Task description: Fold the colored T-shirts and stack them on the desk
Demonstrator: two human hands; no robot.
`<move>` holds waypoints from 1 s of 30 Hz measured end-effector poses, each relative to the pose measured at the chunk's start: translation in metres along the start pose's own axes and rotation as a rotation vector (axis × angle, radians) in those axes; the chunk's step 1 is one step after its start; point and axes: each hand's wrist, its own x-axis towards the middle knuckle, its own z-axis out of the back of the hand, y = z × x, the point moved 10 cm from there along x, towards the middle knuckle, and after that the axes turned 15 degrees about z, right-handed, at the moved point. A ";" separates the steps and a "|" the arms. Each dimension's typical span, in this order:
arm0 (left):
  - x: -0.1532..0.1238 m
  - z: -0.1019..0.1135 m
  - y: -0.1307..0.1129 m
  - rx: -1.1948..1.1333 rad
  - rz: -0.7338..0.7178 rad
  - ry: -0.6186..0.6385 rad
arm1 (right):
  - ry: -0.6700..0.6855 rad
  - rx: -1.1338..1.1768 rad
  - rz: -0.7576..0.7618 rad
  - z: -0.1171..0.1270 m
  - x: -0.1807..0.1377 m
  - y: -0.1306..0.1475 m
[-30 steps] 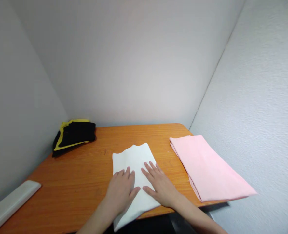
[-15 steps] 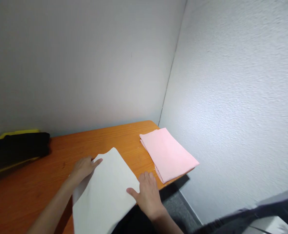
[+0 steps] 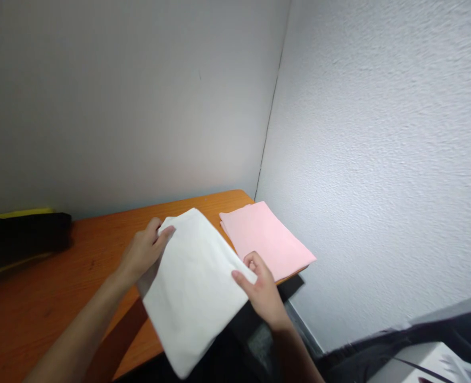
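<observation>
A folded white cloth (image 3: 193, 282) is lifted off the orange table (image 3: 79, 266), tilted, its near corner hanging past the table's front edge. My left hand (image 3: 143, 252) grips its far left corner, thumb on top. My right hand (image 3: 259, 290) pinches its right edge, fingers curled under the fabric. A folded pink cloth (image 3: 265, 239) lies flat on the table's right end, just beyond the white cloth and close to my right hand.
A black and yellow folded garment (image 3: 19, 236) sits at the table's far left against the wall. Grey walls meet in a corner right behind the table. Dark fabric and a white object (image 3: 430, 361) lie at the lower right, off the table.
Both hands went from lying flat on the white cloth to gripping its edges, and the cloth has risen off the table toward the pink cloth. The camera swung right.
</observation>
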 end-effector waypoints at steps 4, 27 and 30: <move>0.025 0.015 -0.099 -0.037 -0.136 -0.098 | -0.175 0.090 -0.026 0.076 0.025 0.005; -0.144 -0.170 -0.201 0.176 -0.721 0.276 | -0.284 -0.598 -0.158 0.199 0.010 -0.139; -0.146 -0.166 -0.204 0.191 -0.748 0.287 | -0.183 -0.758 -0.168 0.194 0.008 -0.128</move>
